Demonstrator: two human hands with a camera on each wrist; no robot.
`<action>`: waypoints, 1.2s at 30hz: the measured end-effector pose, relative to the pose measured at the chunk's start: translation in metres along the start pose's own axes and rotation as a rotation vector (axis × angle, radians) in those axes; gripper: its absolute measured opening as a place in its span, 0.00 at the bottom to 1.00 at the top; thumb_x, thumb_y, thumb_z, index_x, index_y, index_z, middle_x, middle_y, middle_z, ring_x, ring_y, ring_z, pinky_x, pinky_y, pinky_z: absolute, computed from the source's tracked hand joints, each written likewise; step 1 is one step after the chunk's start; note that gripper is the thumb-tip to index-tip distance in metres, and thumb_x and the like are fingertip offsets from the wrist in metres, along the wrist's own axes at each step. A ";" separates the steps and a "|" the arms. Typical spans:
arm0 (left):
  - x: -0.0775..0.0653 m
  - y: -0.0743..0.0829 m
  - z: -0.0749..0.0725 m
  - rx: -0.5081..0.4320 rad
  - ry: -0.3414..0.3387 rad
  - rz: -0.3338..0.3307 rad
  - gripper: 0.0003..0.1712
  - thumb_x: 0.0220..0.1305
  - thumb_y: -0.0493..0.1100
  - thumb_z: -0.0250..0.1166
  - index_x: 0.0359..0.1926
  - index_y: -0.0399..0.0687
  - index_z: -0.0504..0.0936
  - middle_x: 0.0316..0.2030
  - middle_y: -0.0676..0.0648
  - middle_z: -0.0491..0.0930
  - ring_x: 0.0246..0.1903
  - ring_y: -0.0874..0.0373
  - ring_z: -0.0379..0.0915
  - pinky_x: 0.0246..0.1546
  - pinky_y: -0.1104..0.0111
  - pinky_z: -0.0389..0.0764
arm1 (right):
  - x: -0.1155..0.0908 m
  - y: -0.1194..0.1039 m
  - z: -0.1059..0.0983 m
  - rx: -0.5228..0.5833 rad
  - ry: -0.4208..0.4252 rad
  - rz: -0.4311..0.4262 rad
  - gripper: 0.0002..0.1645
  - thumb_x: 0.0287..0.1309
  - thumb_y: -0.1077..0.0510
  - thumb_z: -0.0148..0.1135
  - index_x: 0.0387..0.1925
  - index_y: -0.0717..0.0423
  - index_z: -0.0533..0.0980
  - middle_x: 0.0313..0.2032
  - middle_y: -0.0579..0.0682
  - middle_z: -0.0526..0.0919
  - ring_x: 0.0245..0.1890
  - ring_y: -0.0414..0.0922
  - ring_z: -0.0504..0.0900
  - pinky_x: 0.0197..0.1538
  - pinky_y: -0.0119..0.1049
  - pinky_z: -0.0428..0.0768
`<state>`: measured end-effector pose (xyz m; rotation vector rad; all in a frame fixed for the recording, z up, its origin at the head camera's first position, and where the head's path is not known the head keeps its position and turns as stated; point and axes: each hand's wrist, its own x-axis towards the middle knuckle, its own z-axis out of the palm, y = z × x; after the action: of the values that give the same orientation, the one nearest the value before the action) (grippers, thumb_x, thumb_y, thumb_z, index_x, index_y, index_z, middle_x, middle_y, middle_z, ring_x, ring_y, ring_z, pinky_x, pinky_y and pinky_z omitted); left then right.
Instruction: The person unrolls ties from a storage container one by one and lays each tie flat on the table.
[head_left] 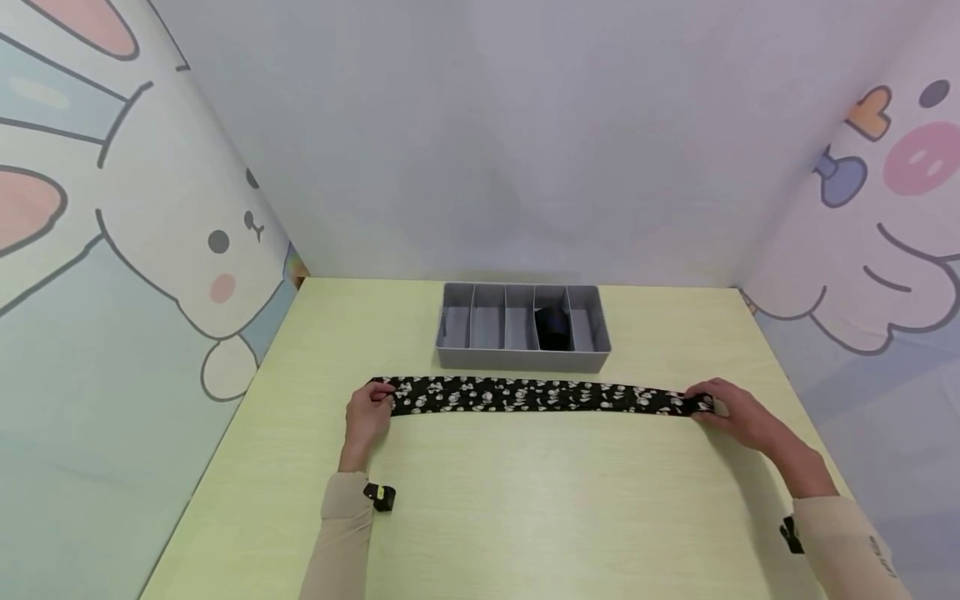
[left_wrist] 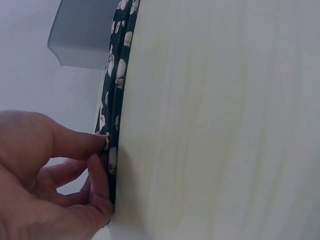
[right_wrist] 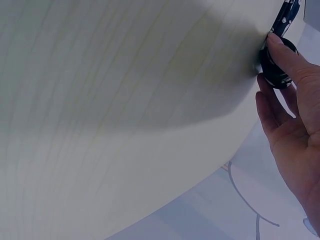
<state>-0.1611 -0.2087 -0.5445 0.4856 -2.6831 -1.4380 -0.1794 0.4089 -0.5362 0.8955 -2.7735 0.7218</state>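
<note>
One printed wall [head_left: 142,250] with a rabbit-like figure borders the left side. Just inside it, the left hand [head_left: 367,415] rests low at the near end of a black patterned cloth strip [head_left: 510,395]; its grip is narrow, thumb against fingers, pinching the fabric – likely to anchor that end so the length cannot slide. From there the strip runs right across the worktop [head_left: 555,500], nearly straight and laid flat, which seems to suit both hands pulling lightly against each other. The left wrist view shows layered edges along it, suggesting that it is folded lengthwise.

Behind the middle of the strip sits a grey divided tray [head_left: 521,360], set back, presumably so that the cloth has room in front. Its fourth compartment from the left holds a dark bundle [head_left: 554,327], probably fitted there to stay compact.

At the right, the strip ends in a small coil [right_wrist: 274,67]. The right hand [head_left: 741,414] grips that coil between thumb and fingers – a curved hold, apparently chosen to stop the turns from loosening. Beyond stands the pig-printed wall [head_left: 847,242].
</note>
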 end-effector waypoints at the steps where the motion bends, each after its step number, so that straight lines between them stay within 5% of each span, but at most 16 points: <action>1: 0.000 0.000 0.000 0.000 0.000 0.001 0.10 0.70 0.32 0.60 0.48 0.34 0.84 0.38 0.39 0.82 0.39 0.45 0.80 0.39 0.61 0.76 | -0.001 0.001 0.000 -0.008 0.005 -0.005 0.25 0.47 0.71 0.78 0.48 0.56 0.81 0.44 0.52 0.84 0.48 0.45 0.79 0.52 0.19 0.66; 25: -0.002 0.002 -0.001 0.008 0.012 0.007 0.09 0.70 0.31 0.60 0.47 0.33 0.84 0.37 0.38 0.82 0.37 0.46 0.80 0.38 0.60 0.76 | -0.016 0.011 -0.006 -0.049 0.043 0.032 0.26 0.47 0.70 0.78 0.50 0.57 0.81 0.46 0.55 0.84 0.49 0.43 0.77 0.53 0.17 0.62; 36: 0.001 -0.002 0.001 0.010 0.015 0.003 0.09 0.70 0.32 0.60 0.46 0.35 0.84 0.36 0.40 0.82 0.37 0.47 0.79 0.39 0.60 0.74 | -0.023 0.019 -0.007 -0.029 0.061 0.028 0.27 0.47 0.71 0.77 0.50 0.58 0.81 0.45 0.55 0.84 0.51 0.29 0.72 0.54 0.14 0.59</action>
<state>-0.1614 -0.2093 -0.5462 0.4915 -2.6794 -1.4156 -0.1720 0.4377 -0.5435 0.8167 -2.7411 0.6999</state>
